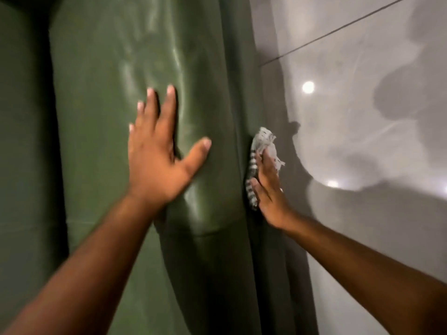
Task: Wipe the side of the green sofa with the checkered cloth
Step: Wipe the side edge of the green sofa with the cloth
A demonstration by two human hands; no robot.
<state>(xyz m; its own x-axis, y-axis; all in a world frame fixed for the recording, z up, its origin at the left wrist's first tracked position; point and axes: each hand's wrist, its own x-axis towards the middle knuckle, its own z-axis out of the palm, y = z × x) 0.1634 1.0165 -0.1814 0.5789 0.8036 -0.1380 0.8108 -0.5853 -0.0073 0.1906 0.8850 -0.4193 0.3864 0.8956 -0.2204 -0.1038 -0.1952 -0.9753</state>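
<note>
Head view blurred: right hand [267, 187] hides most of checkered cloth [262, 141].

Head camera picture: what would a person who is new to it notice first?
First the green sofa, its shiny padded arm filling the left and middle. Next the left hand, spread flat on top of that arm. Then the right hand, pressing a checkered cloth against the sofa's side, next to the glossy grey floor.

Left hand [159, 151] flat, fingers spread, thumb out, arm extended; right hand [267, 187] edge-on, fingers straight and together, forearm extended forward
</note>
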